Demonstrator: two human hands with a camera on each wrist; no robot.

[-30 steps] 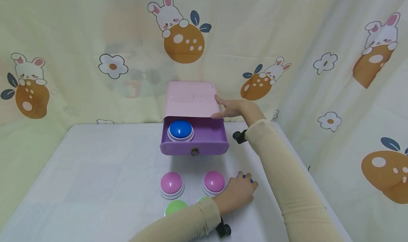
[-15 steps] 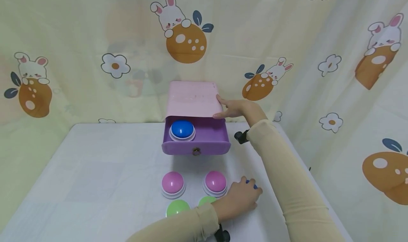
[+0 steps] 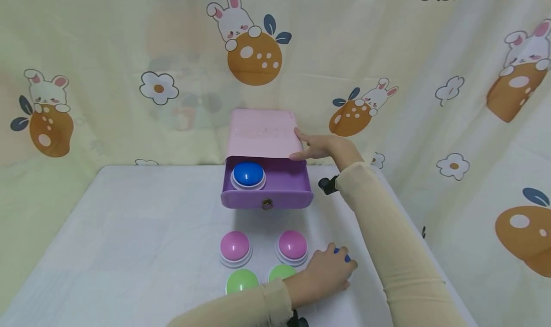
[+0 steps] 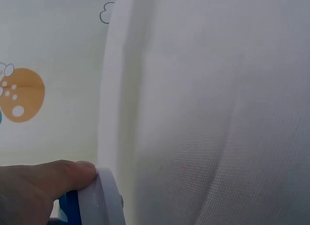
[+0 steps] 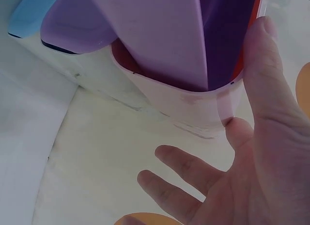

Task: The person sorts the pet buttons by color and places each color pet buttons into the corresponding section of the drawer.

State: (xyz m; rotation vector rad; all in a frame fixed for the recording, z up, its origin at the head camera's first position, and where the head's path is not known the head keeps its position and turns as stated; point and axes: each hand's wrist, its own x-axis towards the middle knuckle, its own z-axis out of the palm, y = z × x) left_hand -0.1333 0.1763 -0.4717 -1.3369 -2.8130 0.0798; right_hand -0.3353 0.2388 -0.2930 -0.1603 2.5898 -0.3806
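My left hand [image 3: 323,277], low at the right of the table in the head view, grips a blue-domed push button. Blue shows between its fingers. In the left wrist view its thumb presses the white base of the push button [image 4: 99,200]. My right hand [image 3: 323,147] rests against the right side of a pink drawer box [image 3: 264,133], its fingers spread. The right wrist view shows thumb and a fingertip touching the pink shell [image 5: 203,108]. The purple drawer [image 3: 297,200] is pulled out. Inside it, at the left, sits another blue push button [image 3: 248,174].
Two pink push buttons [image 3: 235,245] stand in front of the drawer. Nearer lie two green push buttons [image 3: 242,281], partly hidden by the left sleeve [image 3: 241,308]. A patterned curtain [image 3: 103,121] hangs behind the white table [image 3: 142,222].
My left hand, gripping the blue push button, has moved slightly right and toward the near side. The right hand stays at the box. The whole head view has shifted a little.
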